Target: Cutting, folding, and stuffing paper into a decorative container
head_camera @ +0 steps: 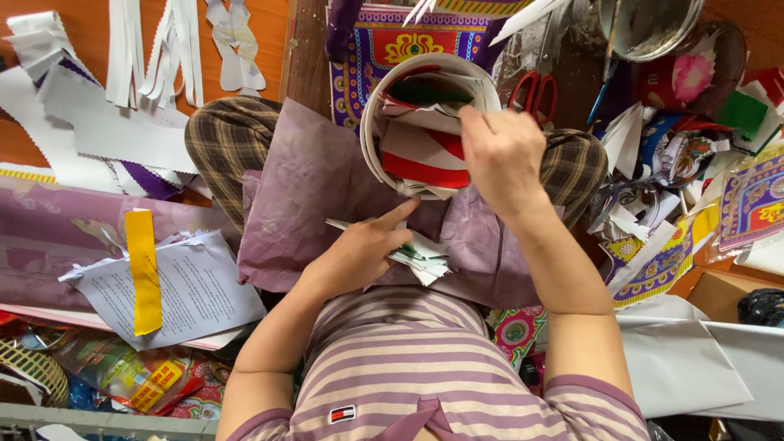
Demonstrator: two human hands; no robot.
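Note:
I sit cross-legged with a purple paper sheet [310,188] spread over my lap. My right hand [502,159] grips the rim of a rolled white paper cylinder [376,106] stuffed with red, white and green paper pieces [425,155]. My left hand [363,249] pinches a small stack of folded white and green paper pieces [420,257] just below the cylinder, index finger pointing toward it.
Red-handled scissors [535,94] lie beyond my right knee near a metal bowl [649,24]. White paper strips [122,57], a printed sheet with a yellow strip [143,273] and patterned colourful papers [747,204] crowd the floor on both sides.

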